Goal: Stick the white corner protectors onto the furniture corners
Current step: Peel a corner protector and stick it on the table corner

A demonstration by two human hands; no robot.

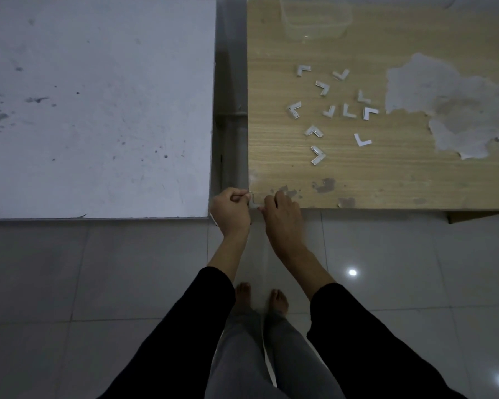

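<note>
Now, corner protector (253, 201) at near-left corner of table (357, 174), elbow outward.

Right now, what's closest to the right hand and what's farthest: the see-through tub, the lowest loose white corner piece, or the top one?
From the right hand, gripping a corner protector at the corner of the wooden table:
1. Lowest loose piece, just beyond the hand, near the front edge.
2. Top loose piece, mid-table.
3. See-through tub, at the far edge.
</note>
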